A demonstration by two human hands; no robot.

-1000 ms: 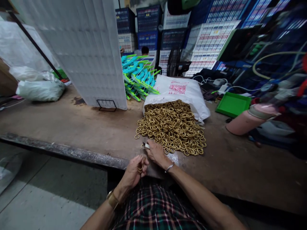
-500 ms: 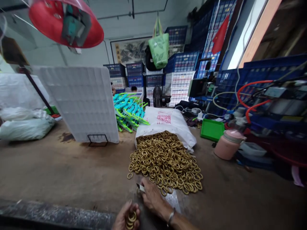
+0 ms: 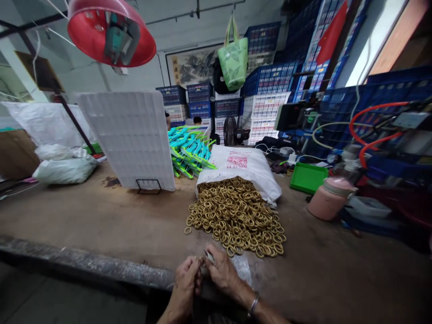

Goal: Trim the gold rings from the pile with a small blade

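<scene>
My left hand [image 3: 186, 278] is closed, its fingertips pinching a brass-coloured ring [image 3: 201, 259], only partly visible. Its palm is turned away, so anything else inside is hidden. Close against it, my right hand [image 3: 221, 269] is closed around a small knife [image 3: 209, 257], whose pale blade shows between thumb and forefinger. Both hands meet over the table's front edge. Just beyond them spreads a heap of brass-coloured rings [image 3: 236, 216], spilling from the mouth of a white woven sack [image 3: 249, 173]. One loose ring [image 3: 187, 231] lies left of the heap.
A white ribbed panel [image 3: 130, 139] leans upright on a black wire stand [image 3: 148, 186]. Turquoise and green plastic pieces [image 3: 191, 150] are piled behind. To the right are a green tray [image 3: 308, 178] and a pink jar [image 3: 329, 200]. A red lamp [image 3: 111, 31] hangs overhead.
My left hand has risen and turned over, hiding the several rings seen in its palm. It has come up to the knife in my right hand. The view has shifted left.
</scene>
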